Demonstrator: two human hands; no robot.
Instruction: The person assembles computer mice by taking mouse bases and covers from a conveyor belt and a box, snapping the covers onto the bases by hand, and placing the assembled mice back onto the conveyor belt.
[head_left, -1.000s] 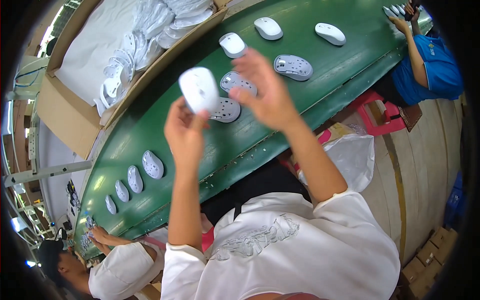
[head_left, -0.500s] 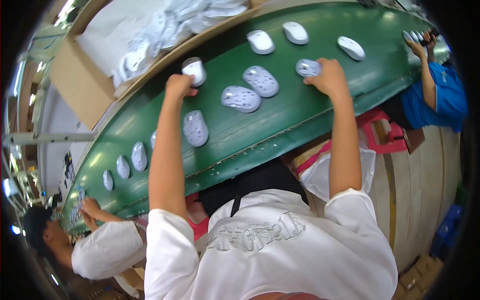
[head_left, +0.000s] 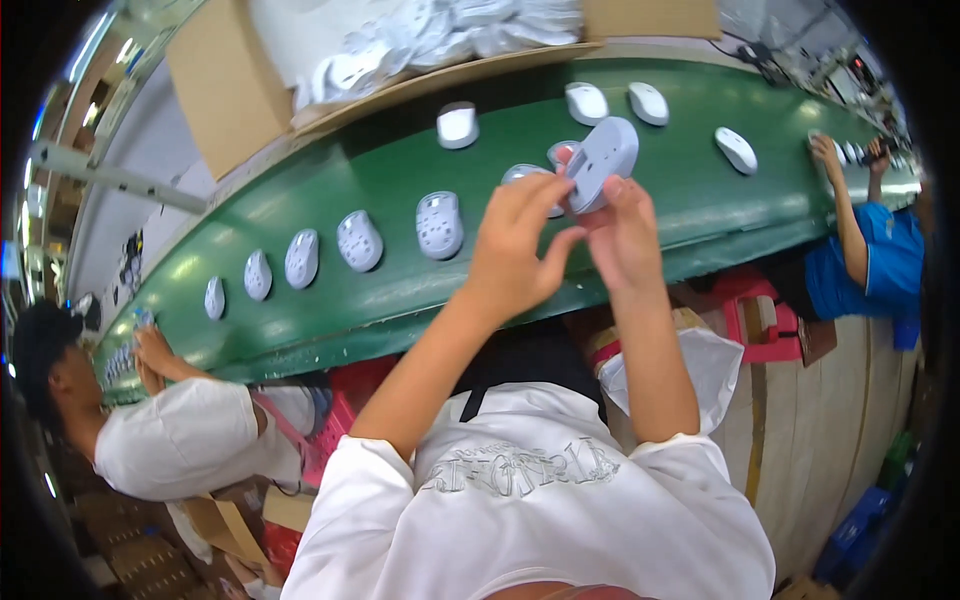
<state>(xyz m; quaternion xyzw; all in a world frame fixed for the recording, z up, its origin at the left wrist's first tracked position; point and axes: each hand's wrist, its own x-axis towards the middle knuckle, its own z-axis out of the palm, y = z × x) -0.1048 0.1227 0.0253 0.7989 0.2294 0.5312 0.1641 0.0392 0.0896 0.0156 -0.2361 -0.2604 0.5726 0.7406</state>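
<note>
My right hand (head_left: pixel 625 235) is closed on a pale grey computer mouse (head_left: pixel 607 165), lifted above the green work surface (head_left: pixel 375 305) and tilted, with slots showing on its facing side. The fingertips of my left hand (head_left: pixel 520 240) reach the mouse's near left edge; the thumb stands apart from it. Partly hidden behind my hands are spotted grey mice on the surface. Nearest to the left of my hands lies a spotted mouse (head_left: pixel 439 225). Beyond my left hand sits a plain white mouse (head_left: pixel 458 126).
More spotted mice (head_left: pixel 302 258) form a row leftward. Plain white mice (head_left: pixel 586 103) lie at the far side and right. An open cardboard box (head_left: pixel 235 95) of white wrapped pieces stands behind. Co-workers sit left, in a white shirt (head_left: pixel 190 440), and right, in blue (head_left: pixel 880 260).
My left hand has let go of the white mouse at the back and come right, to my right hand. My right hand has raised a mouse off the surface. The view has shifted.
</note>
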